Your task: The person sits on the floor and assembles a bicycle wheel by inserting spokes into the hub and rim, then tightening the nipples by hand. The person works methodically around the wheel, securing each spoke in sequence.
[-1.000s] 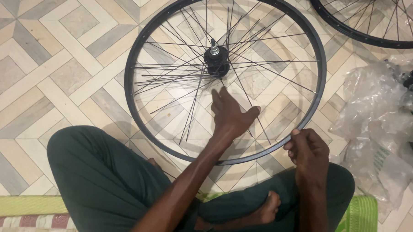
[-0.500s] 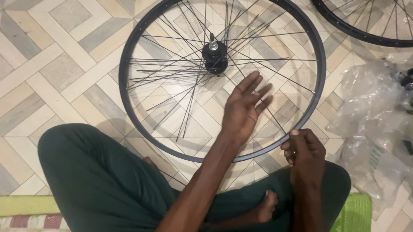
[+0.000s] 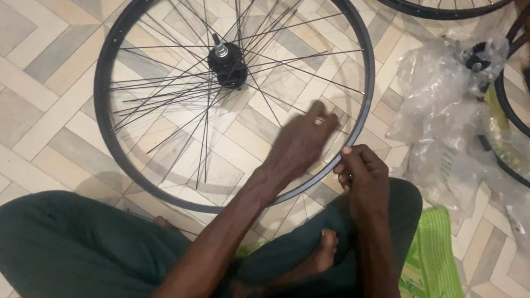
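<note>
Bicycle wheel rim (image 3: 112, 61) flat on tiled floor (image 3: 37, 100), frame centre | left hand (image 3: 300, 145) spread over spokes (image 3: 178, 113), blurred | right hand (image 3: 363, 173) pinched at rim's lower right edge; held item unclear | steady rim, guide one spoke | plastic bags (image 3: 454, 108) crowd right; open floor left.
</note>
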A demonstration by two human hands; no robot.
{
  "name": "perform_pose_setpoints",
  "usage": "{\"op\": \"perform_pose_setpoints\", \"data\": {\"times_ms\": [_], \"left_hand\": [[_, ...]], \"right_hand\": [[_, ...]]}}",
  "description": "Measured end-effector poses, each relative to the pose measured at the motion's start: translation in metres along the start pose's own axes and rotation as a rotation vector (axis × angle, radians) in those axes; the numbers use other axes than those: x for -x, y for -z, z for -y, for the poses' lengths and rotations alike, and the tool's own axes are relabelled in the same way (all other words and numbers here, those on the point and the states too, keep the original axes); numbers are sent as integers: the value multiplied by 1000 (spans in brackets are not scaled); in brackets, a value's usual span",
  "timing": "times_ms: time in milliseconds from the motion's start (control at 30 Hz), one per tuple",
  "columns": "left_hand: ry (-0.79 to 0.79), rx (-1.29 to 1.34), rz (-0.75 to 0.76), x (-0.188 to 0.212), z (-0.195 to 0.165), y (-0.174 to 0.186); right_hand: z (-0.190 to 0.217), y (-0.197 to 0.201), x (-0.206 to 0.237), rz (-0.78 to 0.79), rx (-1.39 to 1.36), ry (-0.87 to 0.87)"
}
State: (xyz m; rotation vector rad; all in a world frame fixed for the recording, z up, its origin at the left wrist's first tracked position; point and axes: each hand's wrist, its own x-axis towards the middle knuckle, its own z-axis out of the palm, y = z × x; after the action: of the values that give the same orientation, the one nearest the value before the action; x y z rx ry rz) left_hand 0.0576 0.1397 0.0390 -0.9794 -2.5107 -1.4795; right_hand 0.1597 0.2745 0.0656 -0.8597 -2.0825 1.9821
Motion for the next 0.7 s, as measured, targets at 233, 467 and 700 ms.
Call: {"op": "perform_pose_setpoints", "data": {"times_ms": [233,467,700], "left_hand": [[358,810,292,-25,1,-19],[450,864,345,-36,-12,-2],[453,873,337,-43,-18,6]], "right_hand": [[-19,27,-11,23,-412,-122],[-35,124,-84,-178,-61,-61],[-44,159,-162,189,1027,-94]]}}
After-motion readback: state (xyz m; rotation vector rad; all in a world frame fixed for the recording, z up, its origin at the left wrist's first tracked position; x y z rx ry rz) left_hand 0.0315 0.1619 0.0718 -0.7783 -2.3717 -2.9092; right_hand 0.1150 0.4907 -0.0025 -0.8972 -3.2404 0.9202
